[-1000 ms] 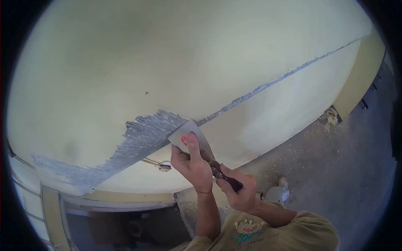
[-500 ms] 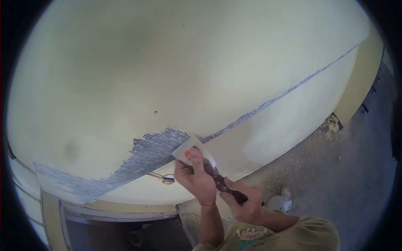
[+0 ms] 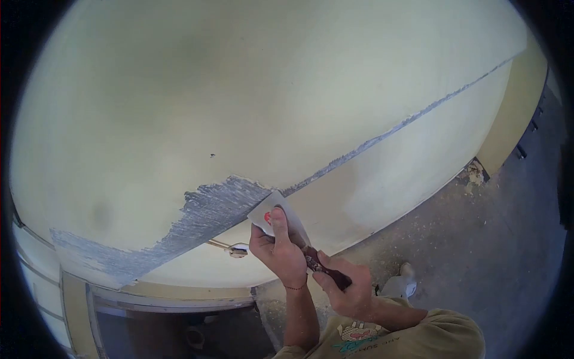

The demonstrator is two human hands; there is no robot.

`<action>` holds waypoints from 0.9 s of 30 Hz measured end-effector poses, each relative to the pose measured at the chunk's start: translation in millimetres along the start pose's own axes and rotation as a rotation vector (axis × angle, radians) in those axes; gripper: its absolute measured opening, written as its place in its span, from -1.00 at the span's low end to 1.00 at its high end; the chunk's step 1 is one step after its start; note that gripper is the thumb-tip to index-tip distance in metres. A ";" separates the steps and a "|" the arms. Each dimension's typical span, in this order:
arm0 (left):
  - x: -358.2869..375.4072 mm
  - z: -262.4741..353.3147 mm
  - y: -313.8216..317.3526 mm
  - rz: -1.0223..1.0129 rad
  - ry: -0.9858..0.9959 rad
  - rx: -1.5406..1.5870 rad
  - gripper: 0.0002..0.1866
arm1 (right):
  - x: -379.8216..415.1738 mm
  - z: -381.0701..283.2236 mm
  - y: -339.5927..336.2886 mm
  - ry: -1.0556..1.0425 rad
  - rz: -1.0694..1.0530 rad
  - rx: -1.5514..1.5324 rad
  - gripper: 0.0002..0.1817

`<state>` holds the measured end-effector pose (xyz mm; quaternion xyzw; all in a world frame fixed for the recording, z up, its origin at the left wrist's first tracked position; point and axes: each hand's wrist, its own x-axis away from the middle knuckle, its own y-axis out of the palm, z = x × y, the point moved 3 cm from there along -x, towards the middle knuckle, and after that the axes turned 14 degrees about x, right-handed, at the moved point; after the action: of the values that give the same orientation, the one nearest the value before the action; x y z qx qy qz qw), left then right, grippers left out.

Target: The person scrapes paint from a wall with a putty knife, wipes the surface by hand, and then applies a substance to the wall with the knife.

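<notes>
Both my hands are on a wide-bladed scraper (image 3: pixel 291 210) with a dark handle and a red mark on its blade. My left hand (image 3: pixel 282 256) grips the blade, thumb flat on its upper face and fingers curled beneath. Around the handle, my right hand (image 3: pixel 350 288) is closed. The blade's front edge lies at the lower border of a rough grey scraped patch (image 3: pixel 215 206), where the cream coating of the wall (image 3: pixel 251 96) is gone. From there a thin grey scraped strip (image 3: pixel 382 136) runs up to the right.
Below the scraped border, a round fitting (image 3: pixel 238 251) sits in a pale lower wall band. A framed opening (image 3: pixel 173 293) lies at lower left. Dust and flakes cover the concrete floor (image 3: pixel 460 245) at right. My shoe (image 3: pixel 406 281) shows beside my right arm.
The blade has slid slightly right along the grey border relative to the wall. My view has shifted a little, and both hands keep their grip.
</notes>
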<state>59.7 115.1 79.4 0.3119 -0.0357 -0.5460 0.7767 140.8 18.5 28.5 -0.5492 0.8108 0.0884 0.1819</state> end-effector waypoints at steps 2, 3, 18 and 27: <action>-4.4 4.3 1.1 0.018 0.008 -0.004 -0.83 | -4.2 -4.6 1.9 -0.023 0.034 -0.013 -0.62; -5.4 10.6 3.2 0.000 0.025 0.019 -0.84 | -4.5 -6.2 2.6 -0.001 -0.003 -0.021 -0.62; -22.8 44.8 23.3 -0.004 0.194 0.012 -0.80 | -38.7 -22.3 3.7 -0.133 -0.119 -0.059 -0.59; -1.5 12.8 -0.2 -0.006 -0.006 0.060 -0.81 | -0.9 -4.1 -1.1 0.006 -0.078 -0.058 -0.60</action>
<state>53.9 110.6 90.0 0.3337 -0.0533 -0.5480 0.7652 141.3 17.5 32.7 -0.5856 0.7866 0.1028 0.1668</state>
